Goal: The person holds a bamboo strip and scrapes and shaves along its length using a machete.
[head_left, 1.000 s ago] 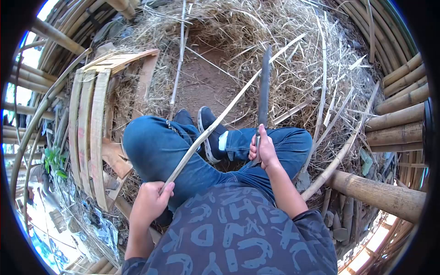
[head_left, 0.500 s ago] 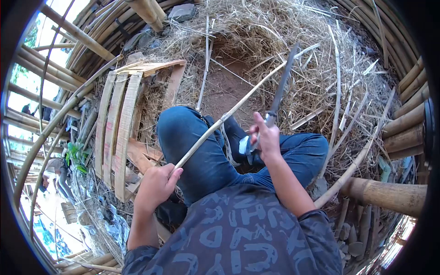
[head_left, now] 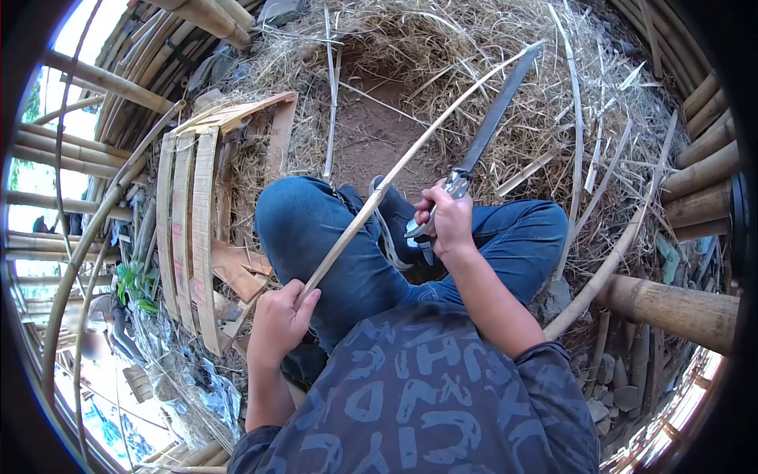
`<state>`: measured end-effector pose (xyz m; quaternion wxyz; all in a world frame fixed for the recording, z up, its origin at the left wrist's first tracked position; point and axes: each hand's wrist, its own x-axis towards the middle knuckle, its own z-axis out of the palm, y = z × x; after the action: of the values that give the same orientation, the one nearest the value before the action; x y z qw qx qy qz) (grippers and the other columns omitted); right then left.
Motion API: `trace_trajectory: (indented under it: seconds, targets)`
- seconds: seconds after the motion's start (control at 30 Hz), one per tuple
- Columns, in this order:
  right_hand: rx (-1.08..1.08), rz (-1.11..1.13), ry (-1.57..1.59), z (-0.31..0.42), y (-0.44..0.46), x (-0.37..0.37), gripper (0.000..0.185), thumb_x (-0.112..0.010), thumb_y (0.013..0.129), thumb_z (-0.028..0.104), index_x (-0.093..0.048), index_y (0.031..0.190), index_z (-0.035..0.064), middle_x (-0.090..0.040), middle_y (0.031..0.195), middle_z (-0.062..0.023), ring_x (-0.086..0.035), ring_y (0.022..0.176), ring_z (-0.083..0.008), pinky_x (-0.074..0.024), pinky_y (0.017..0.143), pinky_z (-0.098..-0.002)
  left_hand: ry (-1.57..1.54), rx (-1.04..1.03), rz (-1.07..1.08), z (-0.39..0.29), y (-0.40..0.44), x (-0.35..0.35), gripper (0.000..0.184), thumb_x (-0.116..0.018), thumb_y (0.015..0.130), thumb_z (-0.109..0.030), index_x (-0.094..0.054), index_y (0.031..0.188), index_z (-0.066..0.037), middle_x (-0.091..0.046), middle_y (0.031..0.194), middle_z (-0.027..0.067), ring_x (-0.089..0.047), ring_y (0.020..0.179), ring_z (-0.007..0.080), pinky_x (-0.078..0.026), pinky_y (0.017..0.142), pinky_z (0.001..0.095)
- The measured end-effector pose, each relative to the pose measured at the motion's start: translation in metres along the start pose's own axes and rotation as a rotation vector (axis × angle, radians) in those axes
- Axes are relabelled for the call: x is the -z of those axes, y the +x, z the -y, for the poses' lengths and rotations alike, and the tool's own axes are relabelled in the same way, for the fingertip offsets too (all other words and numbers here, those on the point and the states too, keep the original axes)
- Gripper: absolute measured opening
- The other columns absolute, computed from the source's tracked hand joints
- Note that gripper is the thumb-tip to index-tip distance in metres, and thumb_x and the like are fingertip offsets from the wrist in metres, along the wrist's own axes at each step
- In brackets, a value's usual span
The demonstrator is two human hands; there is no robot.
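Head view: I have the left grip [head_left: 276, 320] closed round a stick [head_left: 357, 224] slanting across the left leg [head_left: 296, 225]; right grip [head_left: 450, 220] holds a knife [head_left: 495, 117] by its handle. My judgement: anchor the stick firmly, knife clear of that leg.

I see a bare dirt floor [head_left: 367, 130] ringed by dry straw [head_left: 395, 35], bamboo poles [head_left: 707, 162] walling the right, slatted wooden crate [head_left: 205, 245] on the left. Harsh daylight through the left bamboo railing [head_left: 35, 201].
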<state>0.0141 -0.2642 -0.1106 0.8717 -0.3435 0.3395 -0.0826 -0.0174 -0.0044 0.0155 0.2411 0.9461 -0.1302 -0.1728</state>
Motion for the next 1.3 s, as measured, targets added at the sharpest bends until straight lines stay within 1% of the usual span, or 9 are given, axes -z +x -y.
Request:
trace_trajectory:
  seconds: [0.3, 0.67, 0.73, 0.9, 0.97, 1.17, 1.23, 1.27, 1.3]
  targets:
    - [-0.081, 0.076, -0.174, -0.032, -0.018, -0.005, 0.011, -0.058, 0.082, 0.002, -0.050, 0.077, 0.0065, -0.055, 0.062, -0.0064, -0.051, 0.044, -0.0136, -0.0447, 0.040, -0.0273, -0.051, -0.002, -0.042, 0.004, 0.003, -0.012, 0.032, -0.064, 0.090, -0.019, -0.051, 0.069, 0.002, -0.047, 0.052, 0.0187, -0.049, 0.047, 0.0341, -0.037, 0.048, 0.0398]
    - [0.140, 0.029, -0.437, -0.016, -0.010, 0.033, 0.011, -0.062, 0.077, 0.005, -0.052, 0.074, 0.0017, -0.059, 0.061, -0.0060, -0.055, 0.044, -0.0116, -0.0451, 0.041, -0.0264, -0.112, 0.096, -0.176, 0.010, -0.006, -0.018, 0.034, -0.073, 0.084, -0.024, -0.057, 0.067, 0.000, -0.053, 0.051, 0.0124, -0.051, 0.044, 0.0214, -0.038, 0.046, 0.0347]
    - [0.107, 0.037, -0.462, -0.011, -0.004, 0.042, 0.007, -0.060, 0.077, 0.003, -0.058, 0.083, -0.0007, -0.059, 0.062, -0.0047, -0.057, 0.046, -0.0117, -0.0461, 0.042, -0.0266, -0.117, 0.103, -0.185, 0.013, -0.005, -0.021, 0.035, -0.074, 0.084, -0.024, -0.056, 0.067, 0.001, -0.053, 0.051, 0.0124, -0.051, 0.044, 0.0210, -0.038, 0.046, 0.0346]
    - [0.105, 0.102, -0.470, -0.012, 0.003, 0.069, 0.027, -0.058, 0.077, -0.002, -0.061, 0.103, -0.0034, -0.060, 0.066, -0.0041, -0.059, 0.050, -0.0117, -0.0493, 0.046, -0.0266, -0.195, 0.156, -0.152, 0.018, -0.006, -0.017, 0.036, -0.074, 0.084, -0.023, -0.055, 0.066, 0.002, -0.054, 0.052, 0.0131, -0.051, 0.044, 0.0203, -0.038, 0.046, 0.0342]
    - [0.114, 0.075, -0.467, -0.019, 0.002, 0.075, 0.032, -0.057, 0.076, -0.003, -0.059, 0.109, -0.0043, -0.060, 0.067, -0.0045, -0.060, 0.052, -0.0121, -0.0514, 0.048, -0.0271, -0.262, 0.188, -0.093, 0.019, -0.007, -0.014, 0.036, -0.072, 0.085, -0.024, -0.054, 0.068, 0.002, -0.053, 0.054, 0.0153, -0.051, 0.046, 0.0247, -0.039, 0.048, 0.0351]
    - [0.235, 0.056, -0.465, -0.012, -0.002, 0.075, 0.015, -0.057, 0.079, -0.004, -0.057, 0.094, -0.0038, -0.061, 0.067, -0.0071, -0.059, 0.049, -0.0127, -0.0508, 0.047, -0.0271, -0.153, 0.169, -0.024, 0.008, -0.011, -0.001, 0.032, -0.064, 0.090, -0.024, -0.052, 0.075, 0.001, -0.050, 0.057, 0.0191, -0.052, 0.052, 0.0353, -0.040, 0.052, 0.0382]
    - [0.257, 0.073, -0.473, -0.001, -0.007, 0.067, 0.009, -0.062, 0.085, 0.001, -0.053, 0.088, 0.0003, -0.060, 0.065, -0.0068, -0.056, 0.046, -0.0114, -0.0467, 0.043, -0.0259, -0.203, 0.196, 0.008, 0.005, -0.010, 0.000, 0.030, -0.062, 0.092, -0.022, -0.050, 0.076, 0.001, -0.051, 0.058, 0.0199, -0.054, 0.054, 0.0376, -0.040, 0.051, 0.0400]
    - [0.291, 0.100, -0.551, 0.000, -0.007, 0.066, 0.022, -0.067, 0.091, 0.015, -0.050, 0.084, 0.0037, -0.059, 0.063, -0.0055, -0.053, 0.044, -0.0098, -0.0417, 0.040, -0.0247, -0.207, 0.221, 0.023, 0.000, -0.008, 0.002, 0.029, -0.061, 0.092, -0.021, -0.050, 0.076, 0.001, -0.052, 0.058, 0.0204, -0.056, 0.056, 0.0388, -0.041, 0.051, 0.0412]
    - [0.295, 0.104, -0.562, 0.004, -0.007, 0.067, 0.022, -0.067, 0.091, 0.015, -0.050, 0.084, 0.0037, -0.059, 0.063, -0.0055, -0.053, 0.044, -0.0098, -0.0417, 0.040, -0.0247, -0.211, 0.248, 0.034, -0.002, -0.006, 0.001, 0.029, -0.061, 0.092, -0.021, -0.050, 0.076, 0.000, -0.052, 0.059, 0.0209, -0.057, 0.057, 0.0400, -0.041, 0.052, 0.0424]
